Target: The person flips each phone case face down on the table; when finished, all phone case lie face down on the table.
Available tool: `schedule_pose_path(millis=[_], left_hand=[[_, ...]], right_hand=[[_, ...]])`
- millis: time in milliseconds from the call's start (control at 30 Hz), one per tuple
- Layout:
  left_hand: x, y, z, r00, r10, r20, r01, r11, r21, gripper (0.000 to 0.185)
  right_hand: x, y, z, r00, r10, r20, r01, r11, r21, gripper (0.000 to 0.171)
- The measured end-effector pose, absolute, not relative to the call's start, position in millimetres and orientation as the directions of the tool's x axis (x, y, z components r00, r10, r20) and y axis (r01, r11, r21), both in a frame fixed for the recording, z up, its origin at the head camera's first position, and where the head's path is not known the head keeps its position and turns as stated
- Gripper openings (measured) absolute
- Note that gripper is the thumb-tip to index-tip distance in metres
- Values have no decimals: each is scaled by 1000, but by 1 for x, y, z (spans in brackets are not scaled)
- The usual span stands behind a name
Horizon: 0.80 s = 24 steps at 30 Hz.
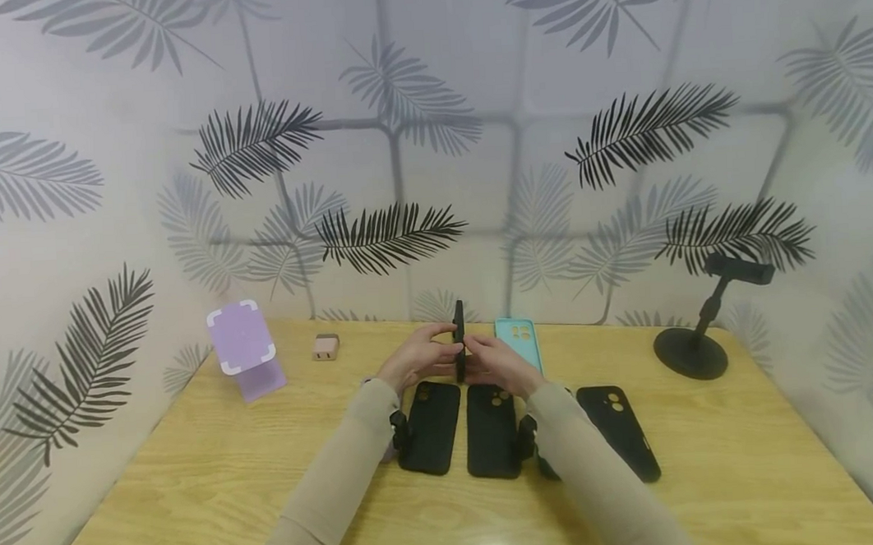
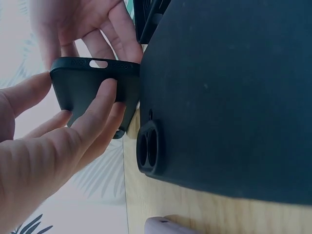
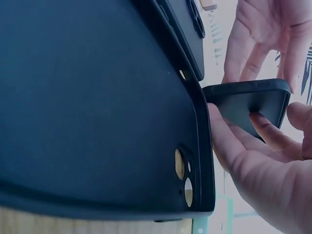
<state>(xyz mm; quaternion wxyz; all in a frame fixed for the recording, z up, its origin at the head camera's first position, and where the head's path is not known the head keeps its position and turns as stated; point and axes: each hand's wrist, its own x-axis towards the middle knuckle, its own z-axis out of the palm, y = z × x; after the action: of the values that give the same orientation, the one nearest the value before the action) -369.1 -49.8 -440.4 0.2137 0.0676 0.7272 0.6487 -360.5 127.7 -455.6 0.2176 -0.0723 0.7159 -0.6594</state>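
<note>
A black phone case [image 1: 458, 325] stands on edge between my two hands at the middle of the table. My left hand [image 1: 420, 357] grips it from the left, with the thumb at a corner and fingertips against its flat face [image 2: 83, 87]. From the other side my right hand [image 1: 506, 366] holds it, fingers on the inner face [image 3: 239, 109] and thumb by the edge. A charging-port cutout shows through the case's end in the left wrist view. Right below the hands lie two black phone cases, one on the left [image 1: 430, 429] and one on the right [image 1: 492, 434].
A teal phone case [image 1: 527, 352] lies behind my right hand, and another black case [image 1: 623, 435] lies beyond my right forearm. A lilac stand [image 1: 242, 339] and a small pink charger [image 1: 325, 347] are at back left. A black stand [image 1: 692, 351] is at back right, before the patterned wall.
</note>
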Motion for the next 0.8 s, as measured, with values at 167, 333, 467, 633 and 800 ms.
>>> schedule_pose_path(millis=[167, 333, 467, 633, 800], left_hand=[[-370, -48, -440, -892, 392, -225, -173, 163, 971, 58], [-372, -47, -442, -874, 421, -243, -168, 206, 964, 56], [-373, -48, -443, -871, 423, -251, -165, 228, 959, 56], [-372, -49, -444, -873, 415, -257, -162, 249, 955, 52], [-372, -50, -446, -879, 392, -272, -180, 254, 950, 49]], right_hand=[[-364, 132, -456, -899, -382, -215, 183, 118, -976, 57], [-365, 135, -457, -934, -330, -139, 102, 126, -987, 47], [-365, 136, -457, -956, -277, -93, 54, 146, -988, 41], [-365, 137, -457, -966, -247, -70, 37, 138, -990, 42], [-364, 140, -459, -983, -178, -40, 15, 141, -990, 43]])
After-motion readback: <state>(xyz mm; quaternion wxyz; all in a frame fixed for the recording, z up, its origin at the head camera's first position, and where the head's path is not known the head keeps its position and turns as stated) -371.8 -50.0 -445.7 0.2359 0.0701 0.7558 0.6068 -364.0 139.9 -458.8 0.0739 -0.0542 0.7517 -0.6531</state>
